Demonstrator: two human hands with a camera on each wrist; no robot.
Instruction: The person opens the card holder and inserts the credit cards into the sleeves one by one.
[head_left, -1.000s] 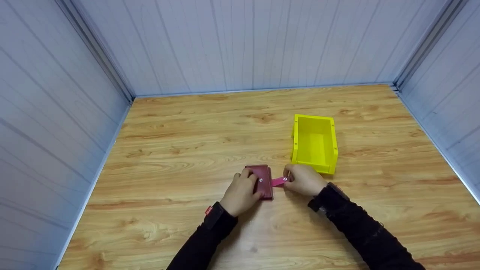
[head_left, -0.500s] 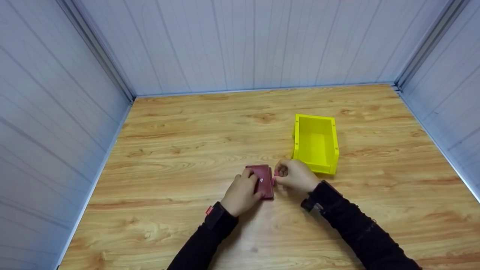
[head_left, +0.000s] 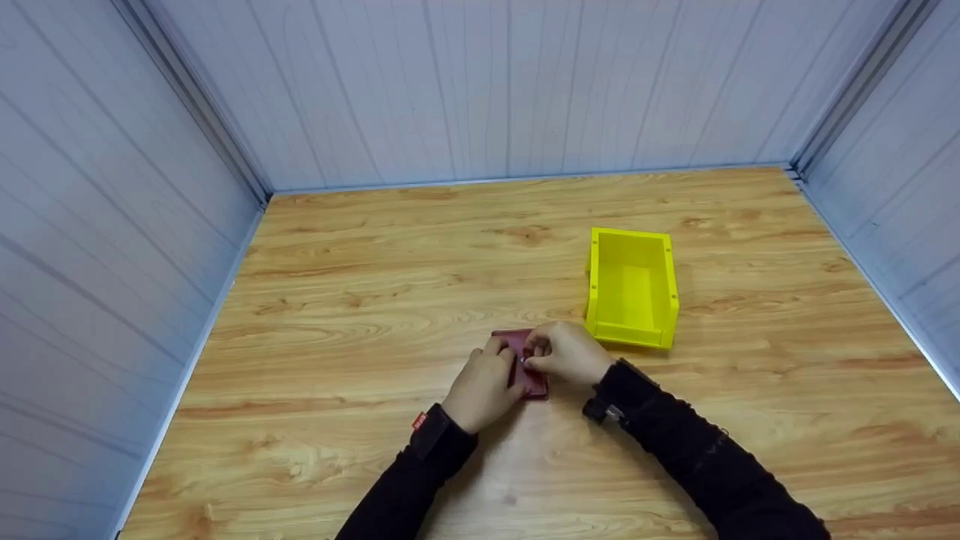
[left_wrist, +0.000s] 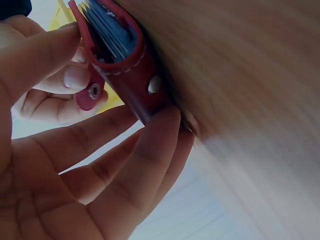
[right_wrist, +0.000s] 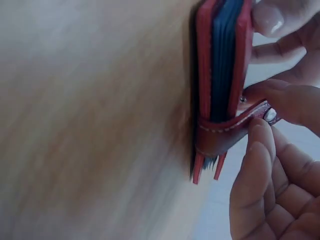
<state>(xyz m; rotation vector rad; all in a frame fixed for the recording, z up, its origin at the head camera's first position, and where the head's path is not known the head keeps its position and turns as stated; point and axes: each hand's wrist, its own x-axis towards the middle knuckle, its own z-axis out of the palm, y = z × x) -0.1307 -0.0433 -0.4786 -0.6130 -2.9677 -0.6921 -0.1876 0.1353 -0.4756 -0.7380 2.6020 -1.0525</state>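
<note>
A dark red leather card wallet (head_left: 537,386) lies on the wooden table. My left hand (head_left: 480,390) grips it from the left, thumb on the upper cover and fingers along the stitched spine (left_wrist: 132,87). Between thumb and fingers, my right hand (head_left: 574,354) pinches the end of the wallet's snap strap (right_wrist: 222,137). The strap wraps round the open side, and its tip with the metal snap (right_wrist: 270,115) is raised just over the cover. A small stud (right_wrist: 243,99) shows on that cover below the strap. Dark card sleeves (right_wrist: 223,60) fill the wallet.
A yellow plastic bin (head_left: 634,335) stands just beyond my right hand. Pale panel walls (head_left: 480,90) enclose the table (head_left: 360,255) at the back and both sides.
My right hand has moved left, folding the strap from sticking out to the right back over the wallet's cover. The left hand and wallet have stayed in place.
</note>
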